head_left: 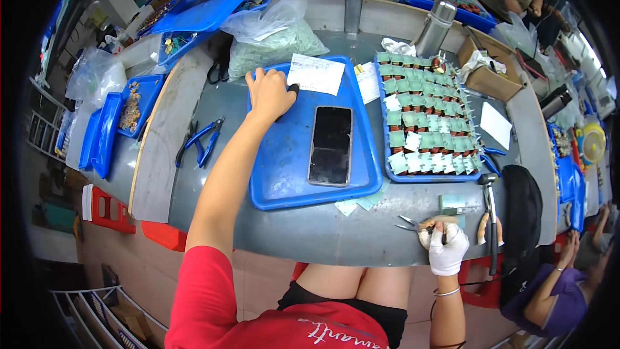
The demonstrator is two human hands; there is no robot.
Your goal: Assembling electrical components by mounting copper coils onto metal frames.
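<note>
My left hand [270,95] reaches to the far left corner of a blue tray [281,187], its fingers bent over the rim and its thumb, in a black cover, on the inner side. In that tray lie a black phone [330,146] and a white paper slip [316,74]. Near the bench's front edge my right hand [447,249], in a white glove, is closed around pliers [425,227] with pale wrapped handles. Their jaws point left, slightly apart, with nothing visible between them. Small green sheets [451,204] lie just beyond this hand.
A second blue tray [431,178] holds rows of green-topped coil parts [423,119]. A hammer [491,220] and a black bag [522,220] lie at right. Blue-handled cutters [205,145] rest at left. Behind stand a filled plastic bag [274,42] and a steel flask [437,26].
</note>
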